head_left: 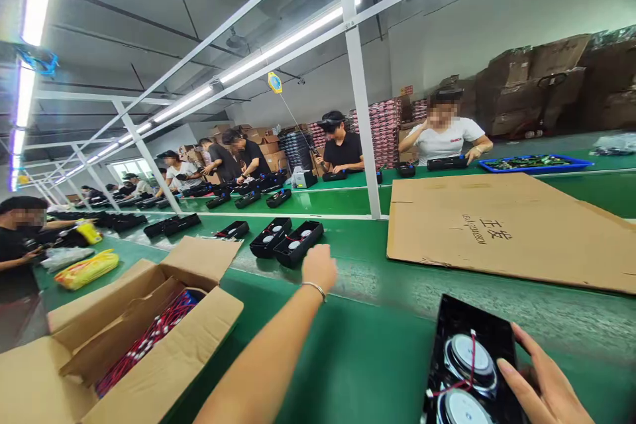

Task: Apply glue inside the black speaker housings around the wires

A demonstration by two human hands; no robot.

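Observation:
My left hand [319, 266] reaches out over the green bench, closed at the near right end of a black speaker housing [299, 245] with round speakers inside. Its fingertips are partly hidden behind the back of the hand. Beside that one, touching or nearly so, lies a similar two-speaker shell [271, 237]. At the lower right, my right hand [544, 374] grips the edge of another black speaker panel [452, 318]. Two silver round speakers and red-and-black wires show on its face, with the thumb on top near one speaker. The bottom of this panel runs out of view.
An open cardboard box [199, 338] of red wires stands at the left. A flat cardboard sheet [497, 225] covers the bench at right, before a blue tray [536, 163] of circuit boards. A white post [362, 93] rises mid-bench. Several people work along the line.

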